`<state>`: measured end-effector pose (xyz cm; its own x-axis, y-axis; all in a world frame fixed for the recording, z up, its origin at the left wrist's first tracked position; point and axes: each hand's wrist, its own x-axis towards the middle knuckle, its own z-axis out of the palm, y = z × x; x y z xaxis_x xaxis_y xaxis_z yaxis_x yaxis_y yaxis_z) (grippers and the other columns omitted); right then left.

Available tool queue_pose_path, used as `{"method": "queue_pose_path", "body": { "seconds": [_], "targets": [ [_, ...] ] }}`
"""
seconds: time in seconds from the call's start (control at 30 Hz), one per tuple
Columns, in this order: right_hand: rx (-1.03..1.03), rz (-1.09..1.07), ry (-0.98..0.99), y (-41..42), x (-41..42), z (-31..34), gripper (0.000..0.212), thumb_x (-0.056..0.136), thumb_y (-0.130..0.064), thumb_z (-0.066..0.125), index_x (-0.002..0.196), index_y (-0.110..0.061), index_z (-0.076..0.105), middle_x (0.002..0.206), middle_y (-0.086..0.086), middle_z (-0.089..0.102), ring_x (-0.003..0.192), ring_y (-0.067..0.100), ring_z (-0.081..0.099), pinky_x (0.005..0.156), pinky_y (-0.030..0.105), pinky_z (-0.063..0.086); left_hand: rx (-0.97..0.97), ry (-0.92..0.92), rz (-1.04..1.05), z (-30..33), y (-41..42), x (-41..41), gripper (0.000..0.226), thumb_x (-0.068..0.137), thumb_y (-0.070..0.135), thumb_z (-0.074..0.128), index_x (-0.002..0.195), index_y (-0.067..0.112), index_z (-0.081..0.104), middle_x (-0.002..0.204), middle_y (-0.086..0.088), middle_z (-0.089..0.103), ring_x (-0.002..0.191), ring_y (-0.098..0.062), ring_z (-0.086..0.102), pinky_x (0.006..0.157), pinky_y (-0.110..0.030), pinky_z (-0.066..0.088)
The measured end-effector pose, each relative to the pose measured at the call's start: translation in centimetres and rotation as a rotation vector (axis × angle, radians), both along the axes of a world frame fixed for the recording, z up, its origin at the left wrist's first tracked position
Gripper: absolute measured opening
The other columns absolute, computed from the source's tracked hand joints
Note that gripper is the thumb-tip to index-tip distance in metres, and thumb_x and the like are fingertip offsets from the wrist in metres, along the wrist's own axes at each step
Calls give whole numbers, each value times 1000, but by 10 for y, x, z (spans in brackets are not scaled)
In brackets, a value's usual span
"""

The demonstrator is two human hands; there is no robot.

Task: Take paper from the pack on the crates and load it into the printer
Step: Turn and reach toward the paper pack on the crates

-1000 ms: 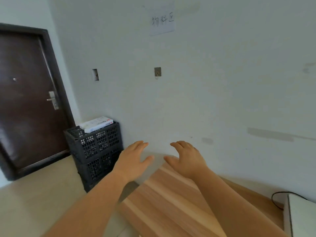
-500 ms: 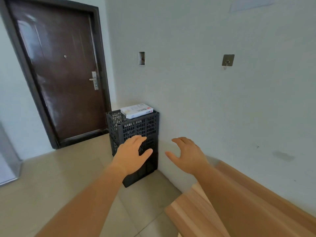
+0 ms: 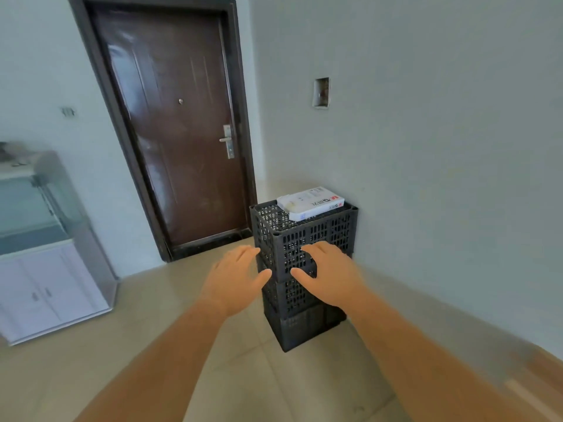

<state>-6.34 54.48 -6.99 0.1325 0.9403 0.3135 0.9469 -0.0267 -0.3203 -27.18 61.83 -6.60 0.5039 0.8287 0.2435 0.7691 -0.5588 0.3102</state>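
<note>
Since half a second back the view has swung further left: door (image 3: 179, 129) now sits centre-frame, a grey cabinet (image 3: 54, 269) has come in at the left edge, and the wood surface (image 3: 545, 388) is down to a sliver at bottom right. Crates (image 3: 304, 257) look closer and both arms are stretched toward them. Left hand (image 3: 234, 281) and right hand (image 3: 330, 275) hover side by side in front of the stack, palms down, fingers (image 3: 316, 248) loosely spread, holding nothing, not touching anything as far as can be told. Paper pack (image 3: 310, 202) lies flat on the top crate, toward its back right corner next to the wall, wrapper apparently still closed, label side facing the camera. Step in hand, as a judgement: the reach, task barely begun. To do it well: close in, bring the hands up over the top rim, take the pack by its two short ends or slide one hand under, lift level so it doesn't sag or catch on the lattice. Crates are open-mesh and stacked; through the holes the insides read dark, contents can't be told. Printer is not in view.
</note>
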Motion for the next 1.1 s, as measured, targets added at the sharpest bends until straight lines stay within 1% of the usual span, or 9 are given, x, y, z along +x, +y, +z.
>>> {"method": "queue_pose_path", "body": {
  "seconds": [0.17, 0.33, 0.47, 0.6, 0.77, 0.87, 0.93, 1.1],
  "targets": [
    [23, 85, -14, 105, -7, 10, 64, 90, -63, 44, 141, -25, 42, 143, -2, 45, 131, 18, 41, 106, 40, 39, 25, -32, 89, 11, 87, -13, 62, 92, 57, 42, 145, 26, 35, 154, 4, 32, 143, -15, 25, 117, -44, 23],
    [4, 156, -19, 198, -32, 6, 64, 91, -60, 46, 142, -23, 41, 144, -2, 44, 132, 16, 39, 106, 36, 36, 25, -20, 141, 7, 161, -41, 61, 92, 57, 41, 145, 27, 34, 155, 5, 31, 143, -13, 24, 117, -39, 22],
    [-3, 182, -32, 273, -60, -4, 63, 91, -58, 47, 143, -23, 41, 145, -2, 44, 133, 18, 39, 107, 35, 36, -2, -25, 169, -3, 234, -65, 62, 92, 58, 40, 146, 29, 32, 156, 7, 28, 144, -13, 21, 118, -38, 21],
    [-11, 146, -31, 345, -83, -11, 62, 91, -57, 47, 142, -22, 41, 144, -1, 44, 132, 18, 40, 107, 35, 36, 27, 10, 110, -15, 317, -86, 64, 90, 61, 39, 146, 30, 32, 155, 7, 29, 143, -12, 23, 117, -40, 23],
    [6, 51, -32, 434, -93, -1, 63, 90, -59, 47, 141, -24, 42, 145, -2, 44, 134, 17, 39, 109, 37, 35, 39, 6, 8, 0, 422, -93, 65, 89, 62, 39, 145, 30, 33, 155, 7, 30, 143, -12, 23, 116, -44, 24],
    [17, 18, -62, 478, -89, -2, 59, 89, -59, 48, 136, -23, 47, 137, 0, 51, 125, 18, 46, 103, 37, 42, 32, -1, -36, 4, 476, -86, 63, 90, 60, 41, 145, 30, 34, 154, 7, 30, 143, -12, 24, 117, -44, 23],
    [20, -15, -58, 502, -81, -4, 57, 88, -58, 50, 133, -23, 50, 133, 0, 53, 122, 19, 48, 99, 37, 43, 9, 5, -67, -2, 506, -78, 62, 91, 59, 41, 145, 30, 34, 155, 8, 29, 143, -12, 23, 117, -43, 22],
    [30, -118, 20, 563, -51, -24, 59, 88, -59, 50, 133, -21, 51, 133, -1, 54, 120, 18, 50, 97, 35, 44, -27, 51, -145, -26, 586, -42, 64, 90, 62, 38, 146, 32, 31, 156, 8, 26, 144, -13, 21, 117, -45, 21]
  ]
}}
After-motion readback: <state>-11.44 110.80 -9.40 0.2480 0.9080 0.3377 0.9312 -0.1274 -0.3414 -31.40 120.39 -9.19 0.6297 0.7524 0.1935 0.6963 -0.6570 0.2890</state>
